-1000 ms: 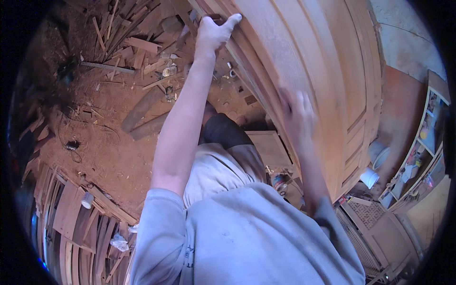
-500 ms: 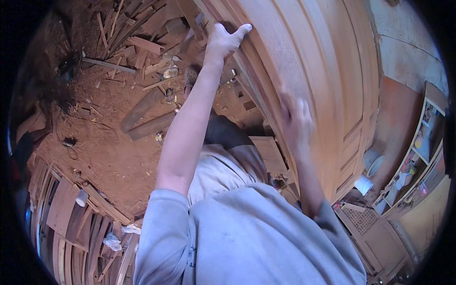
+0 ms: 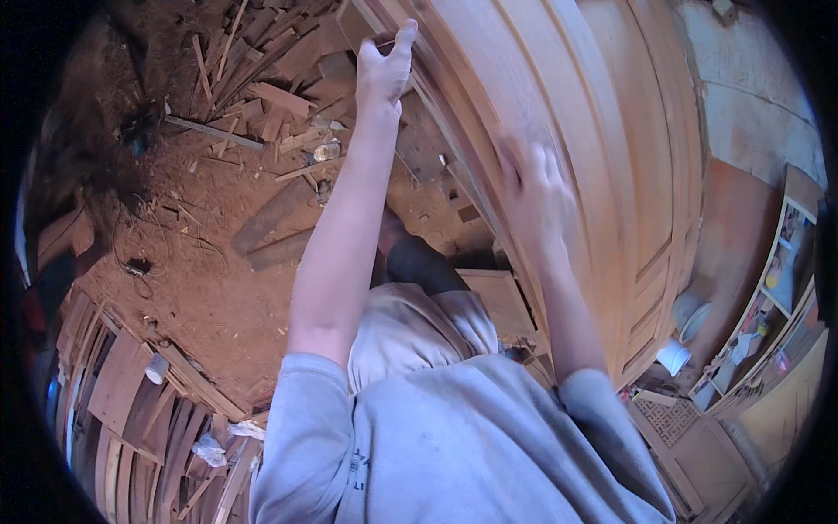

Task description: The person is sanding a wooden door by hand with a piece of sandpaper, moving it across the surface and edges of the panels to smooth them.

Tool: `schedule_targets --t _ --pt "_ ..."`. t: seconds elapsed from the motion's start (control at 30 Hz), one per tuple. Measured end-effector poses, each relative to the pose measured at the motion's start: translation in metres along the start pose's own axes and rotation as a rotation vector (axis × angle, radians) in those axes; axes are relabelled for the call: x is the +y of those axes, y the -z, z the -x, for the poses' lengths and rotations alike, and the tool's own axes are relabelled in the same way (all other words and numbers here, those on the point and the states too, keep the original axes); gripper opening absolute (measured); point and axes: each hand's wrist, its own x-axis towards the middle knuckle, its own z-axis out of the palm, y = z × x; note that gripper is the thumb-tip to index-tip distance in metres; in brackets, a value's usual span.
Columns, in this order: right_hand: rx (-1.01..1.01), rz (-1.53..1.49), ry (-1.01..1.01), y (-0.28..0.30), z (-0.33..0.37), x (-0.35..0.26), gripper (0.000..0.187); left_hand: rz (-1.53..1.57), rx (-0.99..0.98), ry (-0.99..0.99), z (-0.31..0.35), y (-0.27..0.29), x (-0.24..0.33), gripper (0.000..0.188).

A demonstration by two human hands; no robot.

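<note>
While gritty reddish dirt (image 3: 218,297) spreads at left beneath jagged wood scraps (image 3: 284,99), the left hand (image 3: 382,72), thumb spread, clasps the edge of a ridged wooden door (image 3: 602,140) reaching from upper centre rightward; over its smooth face lies the right hand (image 3: 541,183), too blurred to tell its grip.

The left arm (image 3: 342,236) reaches far forward, nearly straight at the elbow, ending in the left hand (image 3: 381,74), its thumb (image 3: 407,37) raised and spread away, the fingers mostly hidden. The right arm (image 3: 569,301) slants forward and slightly inward. The right hand (image 3: 541,188), closer to the body, shows its back, knuckles bent, with the fingertips blurred. Both forearms are bare.
</note>
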Motion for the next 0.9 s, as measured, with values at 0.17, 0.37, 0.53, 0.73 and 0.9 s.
schedule_targets --t 0.17,0.37,0.53,0.73,0.9 --pt "-0.047 -0.030 -0.013 -0.012 0.001 0.005 0.023 -0.109 0.069 -0.137 -0.048 -0.008 -0.003 0.072" --pt "-0.030 0.037 -0.039 -0.027 -0.108 -0.048 0.025 0.025 -0.070 0.023 -0.074 0.002 -0.007 0.066" --pt "-0.141 -0.020 -0.130 -0.010 -0.010 -0.001 0.023 -0.067 0.123 -0.269 -0.097 -0.002 0.026 0.052" --pt "0.054 -0.088 0.026 -0.038 -0.150 -0.061 0.022 -0.085 0.129 -0.502 -0.140 -0.013 0.057 0.053" --pt "0.055 -0.092 0.035 -0.041 -0.193 -0.085 0.023 -0.191 0.103 -0.509 -0.168 0.002 0.057 0.057"
